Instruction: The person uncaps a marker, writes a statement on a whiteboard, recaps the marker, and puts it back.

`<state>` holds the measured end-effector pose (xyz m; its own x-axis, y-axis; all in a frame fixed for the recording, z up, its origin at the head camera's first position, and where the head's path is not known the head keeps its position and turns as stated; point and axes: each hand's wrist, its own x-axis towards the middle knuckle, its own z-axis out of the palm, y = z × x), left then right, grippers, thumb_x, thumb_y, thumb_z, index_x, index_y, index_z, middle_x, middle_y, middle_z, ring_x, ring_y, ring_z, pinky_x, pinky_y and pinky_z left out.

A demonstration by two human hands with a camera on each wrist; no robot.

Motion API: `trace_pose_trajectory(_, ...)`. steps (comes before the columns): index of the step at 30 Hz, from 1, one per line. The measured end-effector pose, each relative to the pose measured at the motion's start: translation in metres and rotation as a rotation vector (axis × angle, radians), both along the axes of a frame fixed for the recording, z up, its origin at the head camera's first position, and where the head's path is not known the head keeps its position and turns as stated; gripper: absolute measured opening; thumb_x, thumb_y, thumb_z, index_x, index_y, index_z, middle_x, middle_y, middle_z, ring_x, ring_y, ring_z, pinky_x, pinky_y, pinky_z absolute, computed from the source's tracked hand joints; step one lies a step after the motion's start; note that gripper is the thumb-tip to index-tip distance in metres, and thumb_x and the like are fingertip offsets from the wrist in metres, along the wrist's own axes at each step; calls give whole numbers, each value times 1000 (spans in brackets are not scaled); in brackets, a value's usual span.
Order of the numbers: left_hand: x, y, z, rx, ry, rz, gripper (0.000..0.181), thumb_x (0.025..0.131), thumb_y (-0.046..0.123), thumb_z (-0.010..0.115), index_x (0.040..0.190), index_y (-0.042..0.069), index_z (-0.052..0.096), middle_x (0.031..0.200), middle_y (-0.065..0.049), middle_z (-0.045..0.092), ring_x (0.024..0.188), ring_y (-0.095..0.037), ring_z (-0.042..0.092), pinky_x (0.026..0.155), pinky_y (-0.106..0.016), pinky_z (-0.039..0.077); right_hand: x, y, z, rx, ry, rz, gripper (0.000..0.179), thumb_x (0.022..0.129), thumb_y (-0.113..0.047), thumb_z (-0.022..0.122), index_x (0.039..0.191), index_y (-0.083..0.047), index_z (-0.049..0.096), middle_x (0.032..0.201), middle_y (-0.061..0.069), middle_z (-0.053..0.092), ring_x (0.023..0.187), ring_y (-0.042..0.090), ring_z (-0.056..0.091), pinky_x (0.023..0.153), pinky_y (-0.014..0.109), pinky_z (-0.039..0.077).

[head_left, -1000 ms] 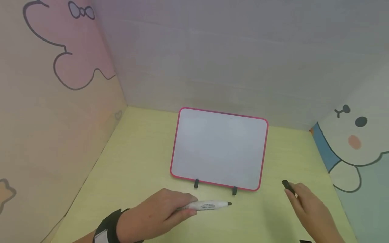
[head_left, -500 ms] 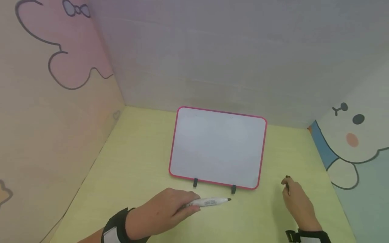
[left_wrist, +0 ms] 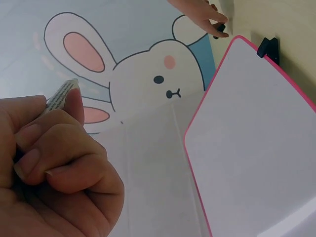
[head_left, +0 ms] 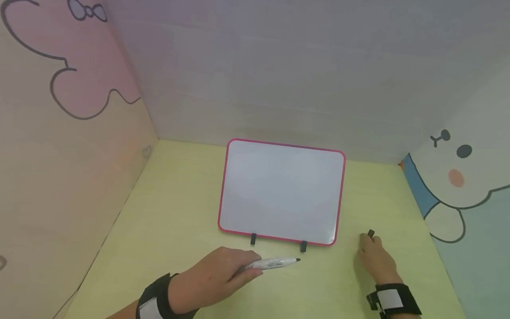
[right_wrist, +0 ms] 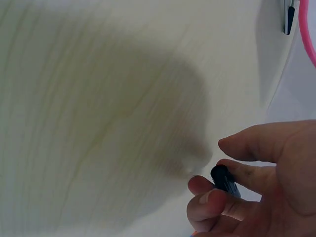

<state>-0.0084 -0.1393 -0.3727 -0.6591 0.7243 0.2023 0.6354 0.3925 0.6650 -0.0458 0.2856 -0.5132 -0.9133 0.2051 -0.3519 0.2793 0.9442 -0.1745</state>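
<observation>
My left hand [head_left: 215, 280] grips a white marker [head_left: 275, 263], fingers curled round its rear part. The marker's dark tip is bare and points right, just in front of the whiteboard [head_left: 280, 191]. In the left wrist view only a short stretch of the marker barrel [left_wrist: 60, 98] shows above the curled fingers. To the right of the board, low over the table, my right hand [head_left: 376, 260] holds a black marker cap [right_wrist: 225, 180]. The right wrist view shows the cap between the fingers, with the thumb apart from it. The pink-framed whiteboard bears no marks that I can see.
Two black clip feet [head_left: 253, 239] support the board's lower edge on the pale yellow table [head_left: 179, 199]. A grey back wall [head_left: 279, 79] and patterned side walls, one with a white rabbit [head_left: 458, 177], enclose the table. Both wrists wear black straps.
My right hand has moved forward and lower toward the table, slightly left, with the cap still in its fingers. The left hand and marker have shifted only slightly. The head view has turned a little right.
</observation>
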Motion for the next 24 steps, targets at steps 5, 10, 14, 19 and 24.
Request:
trace_pose_trajectory(5,-1,1,-1,-14,-6,2,24,99,35,46,89,17,57,64,16,34,58,5,30,53,-4,26,-3,1,-2,3,-21,15,48,93,-6,42,136,12,32,111,36,37,67,25,45,51,30,37)
trace_pose_trajectory(10,-2,1,-3,-23,-17,5,25,99,37,45,89,17,57,64,16,33,57,5,30,52,-5,25,-3,1,1,8,-36,37,48,94,-4,39,138,13,29,108,36,34,60,22,43,47,30,34)
trace_pose_trajectory(14,-3,1,-3,-19,-20,5,25,99,36,45,88,18,57,63,16,33,56,5,29,50,-5,25,-3,1,1,3,-51,45,48,95,-4,38,139,13,27,107,35,32,57,22,43,46,30,33)
trace_pose_trajectory(19,-4,2,-3,-24,-30,9,26,99,37,45,89,18,58,63,16,33,56,5,29,50,-6,25,-5,2,-2,5,-77,31,51,95,-4,37,141,12,23,106,33,30,56,22,42,46,31,33)
trace_pose_trajectory(24,-4,2,-2,-26,-24,10,26,99,38,45,89,18,58,62,16,34,56,5,29,50,-6,25,-7,2,-1,6,-105,19,53,95,-5,37,142,11,20,107,33,29,57,23,43,47,31,34)
